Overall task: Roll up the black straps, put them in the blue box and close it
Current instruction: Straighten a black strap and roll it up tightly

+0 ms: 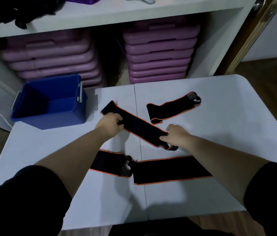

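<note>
Several black straps with orange edges lie on the white table. One long strap runs diagonally across the middle; my left hand grips its far left end and my right hand pinches its near right end. Another strap lies folded behind it to the right. Two more straps lie flat near me, one on the left and one on the right. The open blue box stands on the table's far left corner, with nothing visible inside. No lid is in view.
Behind the table a white shelf unit holds two stacks of purple cases. Dark cloth items lie on the shelf top at the left. A wooden floor and door frame are at the right.
</note>
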